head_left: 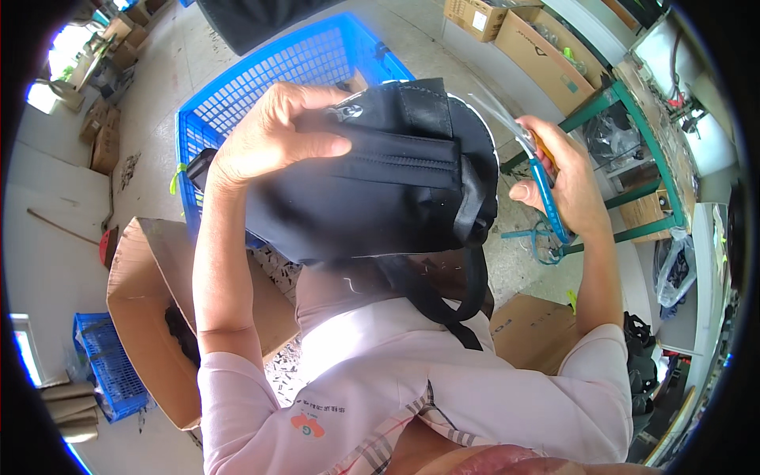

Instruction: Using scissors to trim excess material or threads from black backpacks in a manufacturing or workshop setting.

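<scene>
In front of my body is a black fabric bag (356, 178), with a zipper, a wide webbing band and a strap (469, 289) hanging down from it. My left hand (273, 138) is closed on its upper left edge, thumb on the near face and fingers toward the back. To the right of the bag, my right hand (566, 170) grips a pair of scissors (541, 186) with a blue and orange handle. The blades point up and left, apart from the bag. A blue cord (538, 241) dangles below the scissors. Pale thread ends line the bag's edge.
Behind the bag stands a blue plastic basket (237, 91). An open cardboard box (150, 317) is at my left, and another carton (534, 332) lies low on the right. A green-framed table (645, 131) stands at the right. Dark scraps litter the floor.
</scene>
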Available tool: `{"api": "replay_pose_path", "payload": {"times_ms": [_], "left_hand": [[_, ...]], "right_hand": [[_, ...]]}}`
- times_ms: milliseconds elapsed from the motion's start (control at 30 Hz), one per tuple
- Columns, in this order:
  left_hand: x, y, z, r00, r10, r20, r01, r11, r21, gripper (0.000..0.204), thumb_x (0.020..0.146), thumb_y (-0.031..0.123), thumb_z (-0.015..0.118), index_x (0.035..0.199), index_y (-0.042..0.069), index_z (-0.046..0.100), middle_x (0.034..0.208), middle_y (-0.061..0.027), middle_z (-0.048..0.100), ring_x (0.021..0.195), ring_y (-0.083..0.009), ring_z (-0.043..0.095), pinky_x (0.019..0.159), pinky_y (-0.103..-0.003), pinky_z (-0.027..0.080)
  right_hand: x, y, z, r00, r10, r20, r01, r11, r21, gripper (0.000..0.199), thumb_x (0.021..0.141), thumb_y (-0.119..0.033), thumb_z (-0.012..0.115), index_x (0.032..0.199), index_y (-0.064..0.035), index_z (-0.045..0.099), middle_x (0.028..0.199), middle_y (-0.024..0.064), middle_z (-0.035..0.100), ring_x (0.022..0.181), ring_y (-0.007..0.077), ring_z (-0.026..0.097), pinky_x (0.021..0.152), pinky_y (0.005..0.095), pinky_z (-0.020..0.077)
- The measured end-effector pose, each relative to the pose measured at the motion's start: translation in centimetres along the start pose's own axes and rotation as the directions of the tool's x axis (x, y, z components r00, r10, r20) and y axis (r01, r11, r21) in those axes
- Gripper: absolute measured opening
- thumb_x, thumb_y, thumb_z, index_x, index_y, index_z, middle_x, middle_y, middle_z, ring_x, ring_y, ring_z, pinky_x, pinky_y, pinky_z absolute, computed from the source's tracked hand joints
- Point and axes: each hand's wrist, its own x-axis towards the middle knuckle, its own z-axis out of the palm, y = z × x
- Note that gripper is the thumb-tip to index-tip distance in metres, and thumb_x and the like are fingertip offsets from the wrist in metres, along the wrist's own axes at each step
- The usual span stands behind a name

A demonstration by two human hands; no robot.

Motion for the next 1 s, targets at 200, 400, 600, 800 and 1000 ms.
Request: {"api": "replay_pose_path", "payload": {"times_ms": [200, 400, 600, 800, 1000], "left_hand": [[0.3, 0.2, 1.0, 0.993, 0.114, 0.023, -0.116, 0.985, 0.126, 0.037, 0.066, 0.007, 0.070, 0.100, -0.001, 0.060, 0.087, -0.0077, 0.063, 0.082, -0.0128, 0.055, 0.081, -0.027, 0.041], [0.4, 0.6, 1.8, 0.990, 0.127, 0.058, -0.132, 0.986, 0.100, 0.037, 0.066, 0.004, 0.069, 0.101, -0.001, 0.059, 0.089, -0.0077, 0.062, 0.080, -0.0129, 0.054, 0.078, -0.025, 0.042], [0.6, 0.2, 2.1, 0.984, 0.165, 0.072, -0.175, 0.972, 0.158, 0.036, 0.065, 0.003, 0.068, 0.100, 0.000, 0.059, 0.087, -0.0082, 0.062, 0.077, -0.0129, 0.055, 0.075, -0.025, 0.043], [0.3, 0.2, 2.2, 0.982, 0.175, 0.068, -0.182, 0.977, 0.108, 0.034, 0.065, 0.001, 0.067, 0.098, 0.001, 0.060, 0.082, -0.0083, 0.063, 0.073, -0.0133, 0.057, 0.073, -0.025, 0.044], [0.4, 0.2, 2.8, 0.968, 0.227, 0.107, -0.239, 0.964, 0.113, 0.034, 0.065, 0.001, 0.067, 0.098, 0.000, 0.060, 0.082, -0.0112, 0.063, 0.069, -0.0159, 0.058, 0.070, -0.026, 0.045]], "right_hand": [[1.2, -0.8, -1.3, 0.989, -0.091, 0.117, 0.106, 0.986, -0.130, 0.056, 0.059, -0.030, 0.076, 0.100, -0.0020, 0.050, 0.082, 0.0067, 0.054, 0.063, 0.0176, 0.047, 0.057, 0.0282, 0.0416], [1.7, -1.0, -1.4, 0.973, -0.149, 0.177, 0.182, 0.965, -0.188, 0.048, 0.063, -0.031, 0.073, 0.095, -0.0041, 0.050, 0.080, 0.0073, 0.056, 0.059, 0.0192, 0.050, 0.054, 0.0305, 0.0419], [1.9, -0.5, -1.7, 0.954, -0.185, 0.234, 0.239, 0.945, -0.225, 0.042, 0.066, -0.030, 0.071, 0.090, -0.0025, 0.050, 0.075, 0.0078, 0.056, 0.052, 0.0202, 0.051, 0.050, 0.0303, 0.0412], [1.3, -0.4, -1.9, 0.951, -0.195, 0.238, 0.254, 0.935, -0.247, 0.041, 0.067, -0.030, 0.070, 0.089, -0.0023, 0.050, 0.075, 0.0080, 0.056, 0.051, 0.0192, 0.050, 0.048, 0.0286, 0.0405], [2.0, -1.2, -1.7, 0.945, -0.190, 0.267, 0.254, 0.939, -0.230, 0.042, 0.065, -0.029, 0.071, 0.090, -0.0023, 0.050, 0.075, 0.0083, 0.056, 0.052, 0.0196, 0.050, 0.048, 0.0290, 0.0394]]}}
